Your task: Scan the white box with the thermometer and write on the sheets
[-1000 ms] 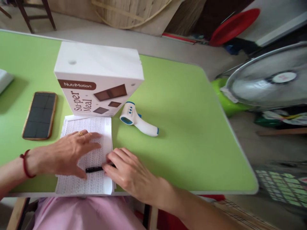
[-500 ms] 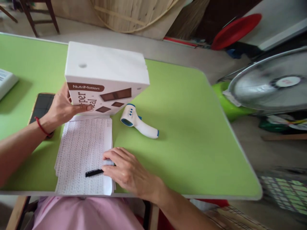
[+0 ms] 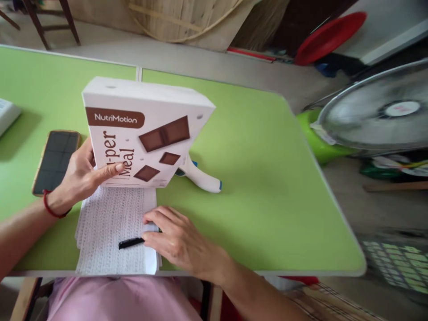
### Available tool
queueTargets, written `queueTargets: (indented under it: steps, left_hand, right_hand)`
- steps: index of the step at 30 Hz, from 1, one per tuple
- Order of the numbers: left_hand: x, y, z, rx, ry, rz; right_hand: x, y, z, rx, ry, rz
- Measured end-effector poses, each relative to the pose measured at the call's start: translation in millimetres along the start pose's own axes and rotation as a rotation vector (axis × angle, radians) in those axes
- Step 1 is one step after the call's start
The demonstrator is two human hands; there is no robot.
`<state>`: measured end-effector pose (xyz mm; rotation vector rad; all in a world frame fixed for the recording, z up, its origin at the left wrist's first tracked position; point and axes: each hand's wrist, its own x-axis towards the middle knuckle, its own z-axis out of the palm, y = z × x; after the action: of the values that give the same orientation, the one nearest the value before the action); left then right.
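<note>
My left hand (image 3: 83,171), with a red cord on the wrist, grips a white NutriMotion box (image 3: 115,154) by its left side, thumb on the printed front. The box is tilted, its front turned toward me, above the far end of the written sheets of paper (image 3: 110,227). Behind its lower right corner, a white and blue infrared thermometer (image 3: 203,179) lies partly hidden. My right hand (image 3: 180,238) rests at the right edge of the papers, fingers curled around a black pen (image 3: 131,242). The pen's capped end points left over the writing.
A smartphone (image 3: 56,156) lies left of the box on the green table (image 3: 267,191). At the far left is the corner of a white box (image 3: 8,116). Beyond the table's right edge stands a fan (image 3: 377,107).
The box has come nearer to me and tipped so more of its front shows, now covering the thermometer's head. My left hand moved with it; my right hand and the pen stayed put.
</note>
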<state>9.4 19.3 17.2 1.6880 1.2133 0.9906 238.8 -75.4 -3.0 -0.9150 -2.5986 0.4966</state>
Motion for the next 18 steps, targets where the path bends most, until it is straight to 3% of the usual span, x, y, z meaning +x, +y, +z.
queueTargets:
  steps: [6,9,12,15,18]
  left_hand:
    - [-12.6,-14.0,13.1,0.150,0.099,0.109]
    - [-15.8,-20.0,15.7,0.201,0.116,0.148]
    - [-15.0,-23.9,15.8,0.221,0.123,0.178]
    - [-13.3,-25.2,15.7,0.192,0.121,0.169]
    - [-12.6,-26.0,16.7,0.181,0.139,0.154]
  right_hand:
    - [-0.6,-1.0,-7.5,0.039,0.011,0.004]
    - [-3.0,13.2,-21.1,0.094,0.176,0.047]
    - [-7.0,44.7,-31.8,-0.160,0.433,0.289]
    - [-9.8,82.0,-30.4,-0.331,0.310,0.573]
    - [-9.9,105.4,-21.1,-0.195,0.225,0.690]
